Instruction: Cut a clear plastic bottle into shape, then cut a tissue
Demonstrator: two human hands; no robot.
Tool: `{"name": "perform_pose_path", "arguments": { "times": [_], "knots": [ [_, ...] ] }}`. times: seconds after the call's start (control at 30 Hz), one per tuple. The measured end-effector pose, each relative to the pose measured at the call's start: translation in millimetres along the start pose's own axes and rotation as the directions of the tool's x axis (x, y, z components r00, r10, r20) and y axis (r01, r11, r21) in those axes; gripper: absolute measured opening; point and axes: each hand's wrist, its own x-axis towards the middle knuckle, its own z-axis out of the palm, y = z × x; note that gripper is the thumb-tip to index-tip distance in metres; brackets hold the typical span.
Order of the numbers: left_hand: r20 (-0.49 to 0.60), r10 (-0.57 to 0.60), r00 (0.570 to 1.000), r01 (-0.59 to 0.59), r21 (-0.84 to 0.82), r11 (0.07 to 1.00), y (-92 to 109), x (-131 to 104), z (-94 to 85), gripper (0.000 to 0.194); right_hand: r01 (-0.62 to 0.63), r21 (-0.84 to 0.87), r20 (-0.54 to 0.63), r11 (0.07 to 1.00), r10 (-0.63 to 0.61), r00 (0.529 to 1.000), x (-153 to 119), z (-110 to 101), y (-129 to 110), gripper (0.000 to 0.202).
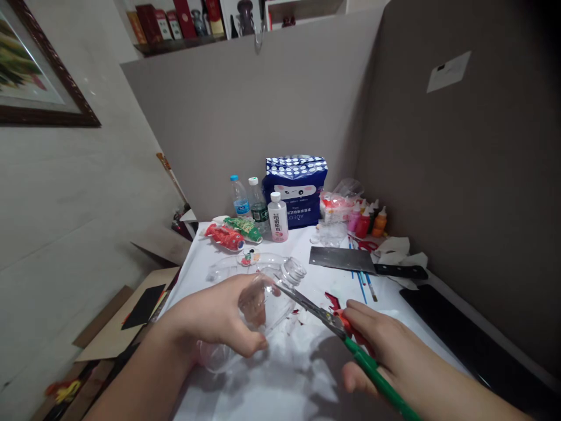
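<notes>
- Clear bottle: hangs low over the near part of the white-covered table, tilted, gripped in left hand
- Left hand: curled part-open around the plastic, fingers behind it and showing through, thumb in front and spread apart from them
- Right hand: closed around the handles of the scissors, fingers at the red one, thumb beside the green one
- Scissors: point up and left, dark blades close together, tips at the plastic near a threaded neck; hard to tell whether that neck belongs to the held piece or to the clear plastic just behind
- Beyond the hands: red fish-shaped packet and green fish-shaped packet side by side, then three upright capped bottles before a blue bag
- To the right: cleaver lying across thin brushes, with small colored squeeze bottles behind
- Beneath and beside the scissors: red scraps on the white surface
</notes>
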Motion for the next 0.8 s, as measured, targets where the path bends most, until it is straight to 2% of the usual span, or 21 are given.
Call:
{"name": "perform_pose_path", "arguments": {
  "times": [0.1, 0.33, 0.53, 0.7, 0.8],
  "knots": [
    [0.006, 0.0, 1.0, 0.0, -0.023, 1.0, -2, 1, 0.9, 0.028, 0.023, -0.027, -0.026, 0.999, -0.024, 0.999, 0, 1, 2, 0.042],
    [0.009, -0.004, 1.0, 0.004, -0.044, 0.999, -4, 2, 0.6, 0.037, 0.06, -0.027, -0.048, 0.998, -0.061, 0.997, 5, 9, 11, 0.031],
    [-0.05, -0.012, 0.999, 0.01, -0.033, 0.999, 2, 3, 5.4, 0.035, 0.118, -0.09, -0.099, 0.989, -0.127, 0.987, 10, 15, 22, 0.026],
    [-0.141, -0.043, 0.989, 0.037, -0.041, 0.998, 11, 6, 14.2, 0.035, 0.162, -0.15, -0.16, 0.975, -0.185, 0.97, 9, 11, 27, 0.023],
    [-0.162, -0.014, 0.987, 0.009, -0.031, 0.999, 9, 6, 13.5, 0.034, 0.165, -0.177, -0.184, 0.97, -0.198, 0.963, 5, 8, 27, 0.023]
  ]
}}
